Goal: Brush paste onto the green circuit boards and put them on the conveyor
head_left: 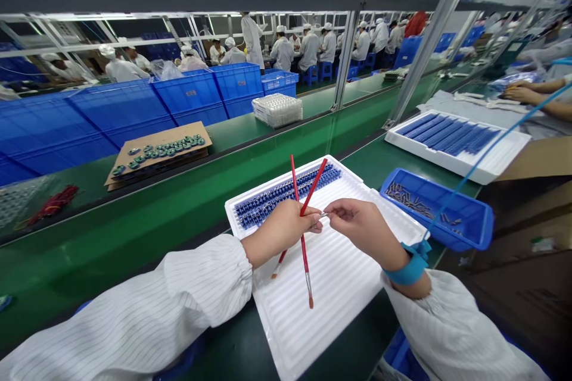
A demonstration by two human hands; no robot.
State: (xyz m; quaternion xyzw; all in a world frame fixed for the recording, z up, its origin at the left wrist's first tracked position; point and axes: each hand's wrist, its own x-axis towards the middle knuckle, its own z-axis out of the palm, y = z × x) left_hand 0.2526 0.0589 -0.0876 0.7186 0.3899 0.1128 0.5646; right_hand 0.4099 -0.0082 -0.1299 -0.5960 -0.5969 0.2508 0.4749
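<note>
Small metal part lies between the hands, above a white tray. Left hand: thumb and fingers closed on the part; two red brushes also gripped, crossing, tips toward 6 and 8 o'clock. Right hand: fingertips pinched on the same part. Relative to the hands: rows of blue components in the tray, 11 o'clock; blue bin with loose metal pieces, 3 o'clock.

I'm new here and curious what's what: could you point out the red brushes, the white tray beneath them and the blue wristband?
Red brushes [304, 255]: head view, on the handle of one.
White tray [333, 274]: head view, on its bare ribbed surface.
Blue wristband [408, 272]: head view, on the band itself.
</note>
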